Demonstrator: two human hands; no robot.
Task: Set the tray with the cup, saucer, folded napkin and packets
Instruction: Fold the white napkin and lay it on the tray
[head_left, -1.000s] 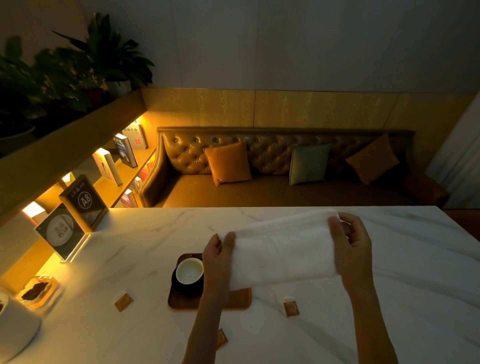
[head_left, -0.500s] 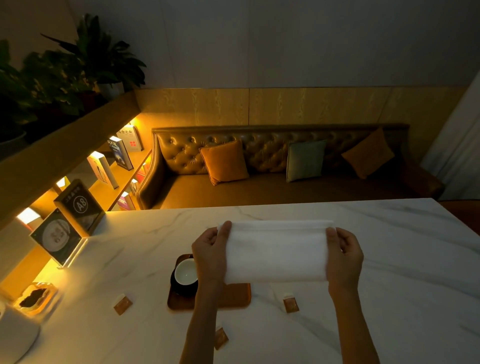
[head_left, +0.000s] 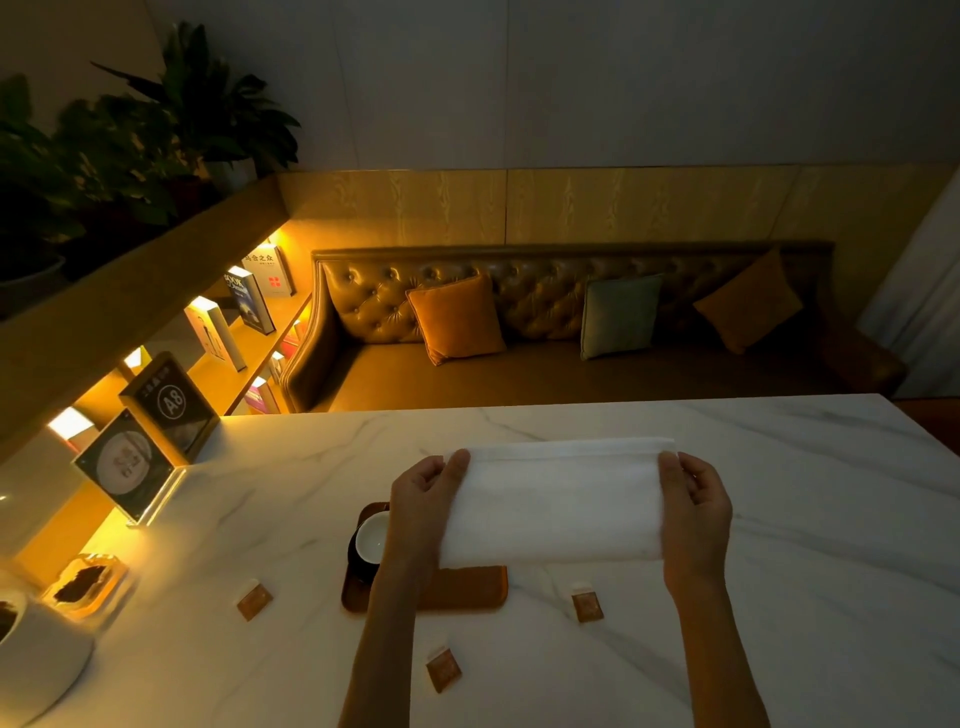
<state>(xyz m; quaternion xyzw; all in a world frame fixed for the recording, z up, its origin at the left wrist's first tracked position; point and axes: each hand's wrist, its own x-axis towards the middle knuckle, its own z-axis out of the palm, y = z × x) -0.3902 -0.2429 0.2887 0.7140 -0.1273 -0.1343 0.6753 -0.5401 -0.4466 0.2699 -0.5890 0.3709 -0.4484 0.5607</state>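
1. Holding a white napkin (head_left: 553, 506) stretched out above the table (head_left: 779, 519): the left hand (head_left: 423, 499) pinches its left edge and the right hand (head_left: 693, 512) pinches its right edge.
2. Napkin is one long band, in the air over the tray's right part.
3. Tray (head_left: 467, 590) lies on the table; the cup (head_left: 373, 535) sits on a dark saucer (head_left: 358, 564) at its left end. That part looks done.
4. Three packets lie loose off the tray: one left (head_left: 254, 600), one right (head_left: 587, 605), one nearer the person (head_left: 443, 670).
5. Left, by judgement: finish folding, lay the napkin on the tray, gather the packets.
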